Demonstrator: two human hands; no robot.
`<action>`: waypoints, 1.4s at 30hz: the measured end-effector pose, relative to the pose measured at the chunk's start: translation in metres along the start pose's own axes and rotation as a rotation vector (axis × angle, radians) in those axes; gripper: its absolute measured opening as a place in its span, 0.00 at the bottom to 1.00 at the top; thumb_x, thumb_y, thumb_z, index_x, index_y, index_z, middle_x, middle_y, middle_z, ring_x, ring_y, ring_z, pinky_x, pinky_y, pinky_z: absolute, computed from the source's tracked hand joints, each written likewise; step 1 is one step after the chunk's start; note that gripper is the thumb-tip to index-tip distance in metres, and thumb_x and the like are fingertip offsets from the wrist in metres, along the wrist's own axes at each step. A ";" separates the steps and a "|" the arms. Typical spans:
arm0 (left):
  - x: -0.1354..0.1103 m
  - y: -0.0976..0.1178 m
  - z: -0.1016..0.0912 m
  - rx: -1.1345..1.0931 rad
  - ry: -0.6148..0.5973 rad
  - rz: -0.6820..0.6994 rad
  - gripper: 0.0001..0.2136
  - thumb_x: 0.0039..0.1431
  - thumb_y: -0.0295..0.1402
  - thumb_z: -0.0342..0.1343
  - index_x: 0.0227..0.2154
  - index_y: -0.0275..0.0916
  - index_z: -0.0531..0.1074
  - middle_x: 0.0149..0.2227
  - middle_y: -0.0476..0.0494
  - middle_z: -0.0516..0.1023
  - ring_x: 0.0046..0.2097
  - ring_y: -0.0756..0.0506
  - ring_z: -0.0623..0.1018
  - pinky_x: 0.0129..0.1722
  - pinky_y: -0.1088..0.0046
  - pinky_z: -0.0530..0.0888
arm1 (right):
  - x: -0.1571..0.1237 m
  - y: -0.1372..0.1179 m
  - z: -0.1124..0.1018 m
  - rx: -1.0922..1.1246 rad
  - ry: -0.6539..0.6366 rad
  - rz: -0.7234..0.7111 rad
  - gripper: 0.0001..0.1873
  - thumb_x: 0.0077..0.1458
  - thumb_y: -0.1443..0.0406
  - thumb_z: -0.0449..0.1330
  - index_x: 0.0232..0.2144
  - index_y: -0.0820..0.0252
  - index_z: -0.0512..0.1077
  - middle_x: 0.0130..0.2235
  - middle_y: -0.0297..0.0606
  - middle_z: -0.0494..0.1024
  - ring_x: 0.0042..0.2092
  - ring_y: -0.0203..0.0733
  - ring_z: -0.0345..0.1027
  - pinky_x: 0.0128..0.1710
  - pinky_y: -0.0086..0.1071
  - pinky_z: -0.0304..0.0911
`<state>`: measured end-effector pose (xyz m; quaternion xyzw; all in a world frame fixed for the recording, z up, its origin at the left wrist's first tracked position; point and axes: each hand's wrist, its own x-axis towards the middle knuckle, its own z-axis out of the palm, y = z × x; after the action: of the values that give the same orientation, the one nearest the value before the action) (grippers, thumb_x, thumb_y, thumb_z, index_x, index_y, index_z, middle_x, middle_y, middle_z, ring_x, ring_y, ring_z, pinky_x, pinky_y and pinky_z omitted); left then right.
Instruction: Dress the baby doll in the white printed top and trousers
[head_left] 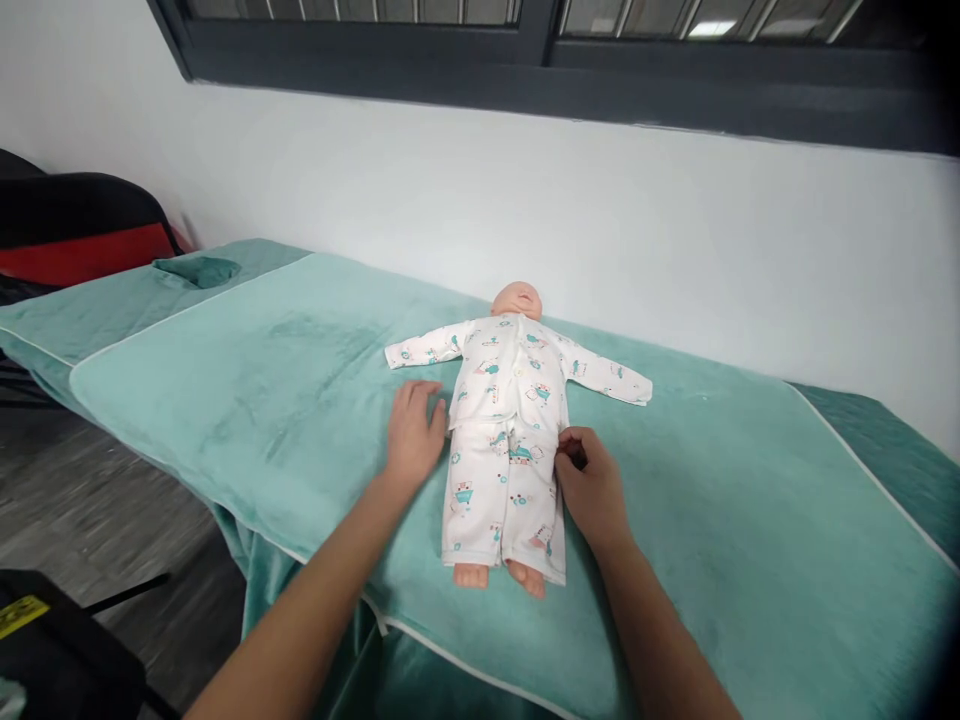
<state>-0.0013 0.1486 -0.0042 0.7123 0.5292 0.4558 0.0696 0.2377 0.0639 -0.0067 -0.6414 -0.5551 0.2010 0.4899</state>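
Where a clothed baby doll (pixel 511 400) is laid face-up on the green-covered table (pixel 712 520) | left hand (pixel 415 432): fingers loosely parted beside pyjama top (pixel 517 365) | right hand (pixel 594 485): fingers curled at waist of pyjama trousers (pixel 504 495), pinch cannot be told | cloth best eased evenly from both sides.

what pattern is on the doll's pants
The pants are white with small teal and pinkish cartoon prints, shown in the head view.
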 end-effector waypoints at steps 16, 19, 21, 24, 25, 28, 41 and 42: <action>0.112 -0.106 -0.011 0.587 -0.392 -0.087 0.28 0.65 0.28 0.36 0.68 0.27 0.47 0.63 0.28 0.66 0.62 0.36 0.68 0.62 0.58 0.61 | 0.136 0.104 -0.086 -0.633 0.170 0.154 0.25 0.54 0.53 0.55 0.51 0.58 0.70 0.47 0.46 0.74 0.44 0.48 0.68 0.45 0.41 0.61; 0.117 -0.111 -0.014 0.620 -0.360 -0.142 0.28 0.63 0.26 0.37 0.67 0.28 0.51 0.59 0.29 0.71 0.58 0.36 0.73 0.59 0.59 0.65 | 0.141 0.109 -0.088 -0.573 0.191 0.157 0.22 0.52 0.57 0.56 0.48 0.57 0.73 0.39 0.41 0.75 0.39 0.45 0.66 0.43 0.39 0.62; 0.117 -0.113 -0.015 0.612 -0.329 -0.160 0.28 0.62 0.25 0.38 0.67 0.28 0.52 0.59 0.29 0.71 0.58 0.36 0.72 0.60 0.59 0.64 | 0.144 0.113 -0.091 -0.554 0.243 0.150 0.21 0.51 0.58 0.56 0.46 0.59 0.74 0.37 0.41 0.74 0.38 0.45 0.65 0.44 0.39 0.61; 0.113 -0.111 -0.013 0.595 -0.307 -0.154 0.29 0.61 0.23 0.38 0.66 0.29 0.55 0.62 0.31 0.67 0.61 0.37 0.69 0.62 0.57 0.62 | 0.144 0.114 -0.093 -0.549 0.319 0.132 0.19 0.51 0.60 0.55 0.43 0.61 0.75 0.37 0.43 0.73 0.39 0.45 0.64 0.48 0.41 0.61; 0.111 -0.110 -0.012 0.587 -0.303 -0.154 0.28 0.60 0.22 0.38 0.65 0.30 0.56 0.63 0.32 0.67 0.63 0.37 0.67 0.63 0.56 0.61 | 0.143 0.112 -0.093 -0.547 0.338 0.131 0.19 0.51 0.61 0.55 0.43 0.62 0.75 0.38 0.43 0.72 0.39 0.45 0.64 0.49 0.41 0.60; 0.099 -0.102 -0.013 0.530 -0.240 -0.184 0.28 0.60 0.23 0.38 0.65 0.30 0.56 0.65 0.32 0.63 0.65 0.37 0.63 0.64 0.54 0.60 | 0.134 0.104 -0.090 -0.523 0.403 0.137 0.20 0.52 0.60 0.56 0.45 0.62 0.73 0.44 0.45 0.69 0.36 0.41 0.64 0.50 0.42 0.61; -0.044 0.019 -0.031 -0.490 -0.132 -0.410 0.14 0.63 0.38 0.52 0.49 0.42 0.72 0.53 0.43 0.75 0.56 0.43 0.74 0.60 0.60 0.68 | 0.046 0.046 -0.041 -0.314 0.202 -0.077 0.19 0.57 0.54 0.55 0.43 0.62 0.70 0.44 0.45 0.70 0.36 0.40 0.65 0.41 0.38 0.64; -0.052 0.029 -0.033 -0.527 -0.151 -0.397 0.13 0.64 0.38 0.52 0.49 0.43 0.72 0.54 0.43 0.75 0.56 0.43 0.73 0.60 0.61 0.67 | 0.041 0.044 -0.040 -0.308 0.195 -0.066 0.19 0.57 0.54 0.55 0.43 0.62 0.71 0.44 0.45 0.70 0.37 0.40 0.65 0.41 0.38 0.64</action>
<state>-0.0063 0.0810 0.0022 0.5844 0.5149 0.5004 0.3780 0.3046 0.0890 -0.0151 -0.7069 -0.5498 0.0341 0.4438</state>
